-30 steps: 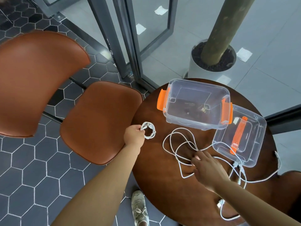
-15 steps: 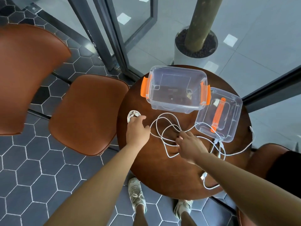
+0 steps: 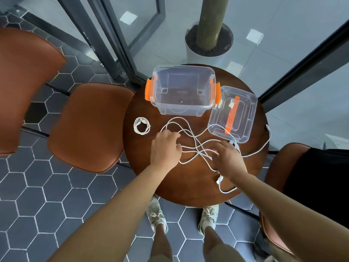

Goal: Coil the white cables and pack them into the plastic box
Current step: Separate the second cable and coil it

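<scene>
Two hands are sorting loose cables point(image 3: 197, 151) for coiling: left hand point(image 3: 166, 146) curling fingers round a strand, right hand point(image 3: 229, 157) pressing, fingers spread.

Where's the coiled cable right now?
In the head view, the coiled cable lies on the table near its left edge. It is just left of the left hand, untouched, and in front of the box's left corner.

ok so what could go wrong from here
The loose cables cross each other in a tangle; pulling one could tighten a knot.
One strand seems to run under the lid, so a tug may drag it.
The coiled cable lies near the table edge and could be knocked off.
</scene>
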Available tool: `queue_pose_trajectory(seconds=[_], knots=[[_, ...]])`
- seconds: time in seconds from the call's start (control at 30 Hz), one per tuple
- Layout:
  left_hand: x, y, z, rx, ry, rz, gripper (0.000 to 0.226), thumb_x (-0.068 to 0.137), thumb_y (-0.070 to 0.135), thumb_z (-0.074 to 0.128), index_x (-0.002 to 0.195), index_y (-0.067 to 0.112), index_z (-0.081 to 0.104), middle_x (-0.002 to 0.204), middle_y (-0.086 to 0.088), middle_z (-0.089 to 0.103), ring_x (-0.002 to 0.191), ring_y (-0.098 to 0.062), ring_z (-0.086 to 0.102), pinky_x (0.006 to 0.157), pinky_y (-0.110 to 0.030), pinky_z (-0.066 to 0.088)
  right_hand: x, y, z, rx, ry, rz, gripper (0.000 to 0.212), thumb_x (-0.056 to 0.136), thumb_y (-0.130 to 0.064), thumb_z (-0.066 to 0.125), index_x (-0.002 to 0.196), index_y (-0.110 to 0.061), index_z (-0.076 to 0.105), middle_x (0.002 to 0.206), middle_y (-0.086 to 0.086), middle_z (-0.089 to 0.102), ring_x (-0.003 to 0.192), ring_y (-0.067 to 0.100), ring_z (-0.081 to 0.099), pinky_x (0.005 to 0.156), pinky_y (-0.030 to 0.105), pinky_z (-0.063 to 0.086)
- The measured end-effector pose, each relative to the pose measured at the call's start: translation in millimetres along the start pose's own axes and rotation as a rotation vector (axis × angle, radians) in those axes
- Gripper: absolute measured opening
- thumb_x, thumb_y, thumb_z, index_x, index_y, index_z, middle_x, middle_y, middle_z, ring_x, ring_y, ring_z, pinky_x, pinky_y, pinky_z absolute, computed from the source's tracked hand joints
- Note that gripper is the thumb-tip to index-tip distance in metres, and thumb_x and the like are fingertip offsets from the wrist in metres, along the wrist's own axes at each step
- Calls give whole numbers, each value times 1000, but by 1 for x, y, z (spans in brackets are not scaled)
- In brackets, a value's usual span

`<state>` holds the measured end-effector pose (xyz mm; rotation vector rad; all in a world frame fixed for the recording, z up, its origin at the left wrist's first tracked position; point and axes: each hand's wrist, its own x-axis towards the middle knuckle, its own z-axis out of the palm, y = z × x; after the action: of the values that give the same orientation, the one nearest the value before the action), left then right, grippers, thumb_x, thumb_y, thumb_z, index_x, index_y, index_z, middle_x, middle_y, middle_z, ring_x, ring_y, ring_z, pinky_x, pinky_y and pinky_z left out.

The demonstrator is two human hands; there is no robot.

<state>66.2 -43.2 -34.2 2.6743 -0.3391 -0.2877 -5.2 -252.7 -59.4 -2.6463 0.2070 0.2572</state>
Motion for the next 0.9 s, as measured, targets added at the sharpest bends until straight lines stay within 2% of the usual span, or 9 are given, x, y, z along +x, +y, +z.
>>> queue_pose_trajectory(seconds=[0.1, 0.17, 0.23, 0.33, 0.47, 0.57, 0.7, 0.8, 0.9], knots=[[-4, 13, 4, 149, -8, 163, 28, 92, 26, 64, 118, 18, 69, 109, -3, 69, 104, -23, 60, 92, -37, 50, -10, 8, -6, 87, 34, 196, 20, 89, -10, 62, 105, -15, 71, 103, 5, 68, 95, 27, 64, 75, 32, 51], [-8, 22, 10, 297, -82, 272, 25, 94, 34, 62, 109, 16, 71, 101, -3, 68, 98, -23, 60, 91, -36, 48, -14, 11, -3, 67, -37, 235, 21, 90, -8, 60, 107, -16, 70, 107, 3, 67, 96, 26, 65, 72, 29, 48], [-11, 31, 21, 443, -210, 323, 27, 96, 36, 60, 108, 14, 71, 101, -5, 68, 98, -24, 61, 91, -38, 46, -17, 12, 3, -9, -157, 213, 28, 90, -7, 59, 114, -17, 69, 116, 3, 64, 106, 26, 63, 78, 31, 49], [-15, 36, 38, 655, -383, 339, 19, 94, 25, 64, 110, 15, 68, 102, -6, 70, 98, -26, 64, 93, -39, 43, -18, 12, 9, -64, -223, 186, 35, 92, -9, 57, 123, -21, 67, 122, 2, 61, 117, 27, 56, 90, 36, 51], [-21, 27, 45, 749, -493, 379, 17, 90, 4, 59, 94, 16, 70, 88, -1, 71, 84, -24, 67, 97, -38, 36, -23, 14, 14, -4, -163, 197, 24, 97, -20, 54, 114, -21, 71, 114, -1, 65, 110, 23, 58, 84, 34, 51], [-25, 17, 42, 591, -430, 283, 16, 94, 9, 54, 90, 18, 66, 85, -1, 71, 80, -23, 66, 91, -37, 36, -33, 16, 14, 36, -111, 161, 20, 96, -22, 55, 108, -20, 71, 105, -2, 67, 102, 22, 60, 78, 31, 49], [-30, 8, 15, 67, -265, 52, 20, 101, 20, 49, 95, 20, 68, 86, 7, 69, 78, -15, 61, 91, -32, 39, -39, 13, 9, 71, -47, 144, 18, 96, -25, 60, 110, -21, 70, 105, -3, 67, 99, 21, 60, 77, 29, 46], [-32, 10, -23, -419, -217, -128, 16, 98, 20, 58, 87, 22, 70, 64, 12, 62, 63, -5, 54, 70, -28, 45, -38, 0, -1, 147, -73, 169, 20, 96, -32, 60, 111, -21, 69, 108, -1, 66, 104, 23, 60, 82, 32, 47], [-33, 16, -61, -660, -167, -131, 24, 97, 12, 61, 80, 26, 68, 55, 17, 61, 53, -2, 52, 61, -21, 43, -31, -20, -10, 165, -92, 138, 35, 95, -34, 63, 127, -20, 62, 123, 3, 61, 116, 27, 56, 93, 36, 46]])
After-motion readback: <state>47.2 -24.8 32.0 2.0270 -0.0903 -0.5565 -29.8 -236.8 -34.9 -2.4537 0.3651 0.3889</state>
